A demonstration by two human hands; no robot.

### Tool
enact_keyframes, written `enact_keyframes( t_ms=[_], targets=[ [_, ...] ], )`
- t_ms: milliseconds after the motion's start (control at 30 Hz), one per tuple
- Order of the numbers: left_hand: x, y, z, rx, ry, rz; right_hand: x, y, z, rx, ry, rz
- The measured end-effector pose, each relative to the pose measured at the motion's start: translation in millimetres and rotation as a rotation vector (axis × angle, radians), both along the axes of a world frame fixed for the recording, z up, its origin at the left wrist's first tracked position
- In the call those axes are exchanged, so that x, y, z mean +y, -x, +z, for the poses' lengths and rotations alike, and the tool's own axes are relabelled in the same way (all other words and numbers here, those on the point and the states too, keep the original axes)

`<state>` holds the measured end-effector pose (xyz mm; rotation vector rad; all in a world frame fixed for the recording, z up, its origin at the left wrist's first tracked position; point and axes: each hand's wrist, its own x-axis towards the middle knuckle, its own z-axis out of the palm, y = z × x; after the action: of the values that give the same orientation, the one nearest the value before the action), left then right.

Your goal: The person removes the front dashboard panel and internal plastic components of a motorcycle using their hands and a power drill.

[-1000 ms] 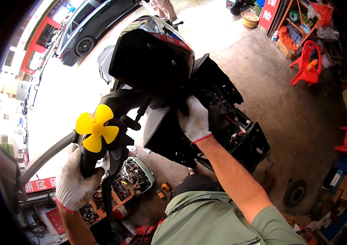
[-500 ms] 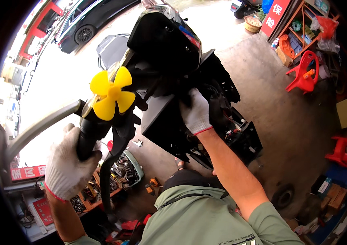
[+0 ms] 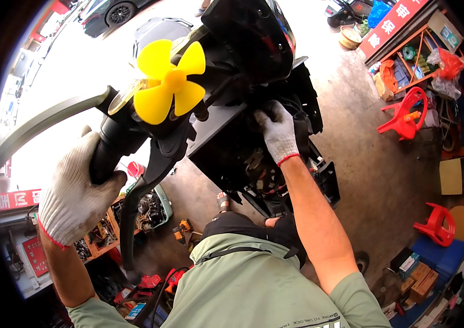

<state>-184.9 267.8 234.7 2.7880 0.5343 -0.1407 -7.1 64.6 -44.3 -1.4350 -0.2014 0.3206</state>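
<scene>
A scooter with dark panels stands in front of me, its front cover at the top. My left hand, in a white knitted glove with a red cuff, is wrapped round the black handlebar grip. A yellow four-bladed fan sits on the handlebar just above that grip. My right hand, gloved alike, reaches into the scooter's opened front body beside a black panel. Its fingers are curled, and whatever they hold is hidden in the dark. Below them, wiring and inner parts are exposed.
A brake lever hangs near my left hand. Trays of tools and an orange drill lie at lower left. Red plastic chairs and a shelf stand on the right. A dark car is parked outside.
The view has shifted, and the scooter's handlebar and fan sit higher and further right. My right hand has moved a little within the front body, its fingers more curled. My left hand keeps its grip.
</scene>
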Motion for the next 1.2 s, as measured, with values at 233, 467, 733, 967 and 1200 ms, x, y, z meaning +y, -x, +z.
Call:
enact_keyframes(
  t_ms=[233, 467, 733, 967, 1200],
  targets=[
    [-8, -7, 10, 0.145, -0.070, 0.038, 3, -6, -6, -0.062, 0.043, -0.073],
    [-14, -5, 15, 0.136, -0.118, 0.000, 1, -7, -2, -0.094, 0.145, -0.072],
    [4, -2, 4, 0.095, -0.006, 0.002, 1, 0, 17, -0.100, 0.238, -0.100],
    [-4, -4, 11, 0.114, 0.013, 0.002, -6, -17, 1, -0.134, 0.291, 0.009],
    [-1, -2, 4, 0.043, 0.027, 0.002, -8, -18, -2, -0.039, 0.299, 0.063]
  ],
)
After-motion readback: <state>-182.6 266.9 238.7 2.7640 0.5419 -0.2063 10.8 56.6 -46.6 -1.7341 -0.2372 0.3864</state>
